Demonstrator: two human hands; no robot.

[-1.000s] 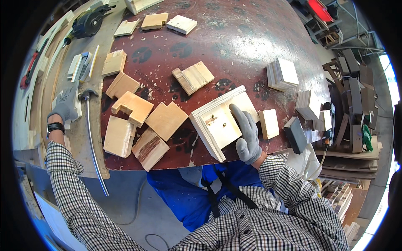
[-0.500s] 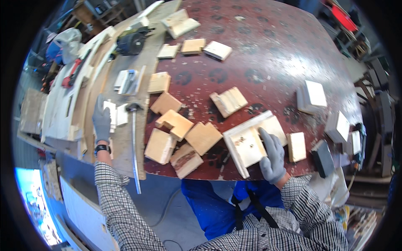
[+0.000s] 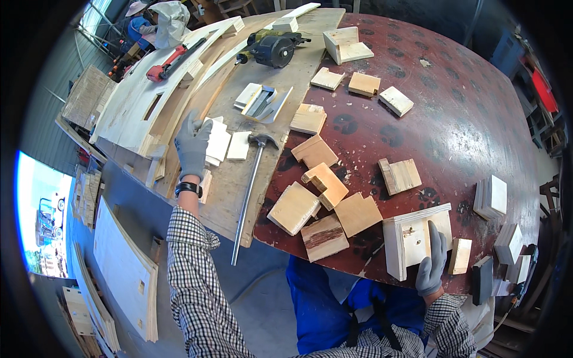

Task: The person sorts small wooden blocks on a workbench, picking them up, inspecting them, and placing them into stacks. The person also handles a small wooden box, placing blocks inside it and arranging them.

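My left hand, in a grey glove, hovers at or touches a small stack of pale wood blocks on the plywood strip; its fingers are apart and I see nothing held. My right hand, also gloved, lies on a wooden piece with a raised rim, at the table's near edge. Its fingers are stretched out over the wood, with the thumb apart. A hammer with a metal handle lies right of my left hand. Several cut wood blocks cluster between my hands.
A circular saw and a metal-and-wood jig sit farther back on the plywood. A red tool rests on long pale boards at left. More blocks and a dark block stand on the red table at right.
The view has swung left, so everything sits farther right in it. My left hand's fingers have spread beside the pale blocks. My right hand stays on the rimmed wooden piece.
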